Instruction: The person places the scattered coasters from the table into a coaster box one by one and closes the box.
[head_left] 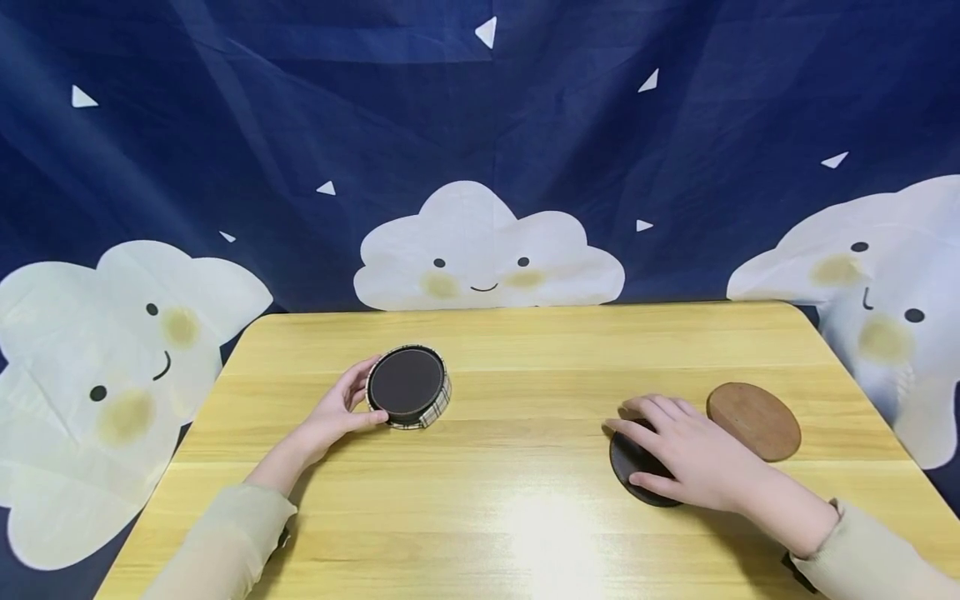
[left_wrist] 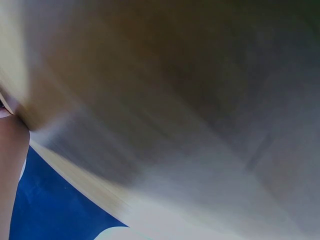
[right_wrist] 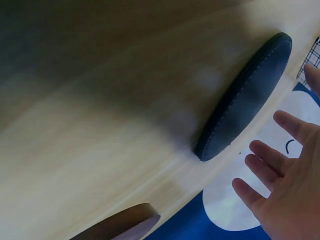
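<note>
My left hand grips a round coaster holder with plaid sides, thumb at its near edge and fingers round its left side. A dark round coaster fills its top. Over a black, stitched-edge coaster at the right of the table is my right hand. Its fingers are spread and relaxed, and the right wrist view shows a gap between them and the coaster. A brown round coaster lies just beyond that hand, to the right. The left wrist view catches only a strip of the left hand.
Everything stands on a light wooden table with rounded far corners. Behind it hangs a dark blue cloth printed with smiling clouds and white triangles, close to the far edge.
</note>
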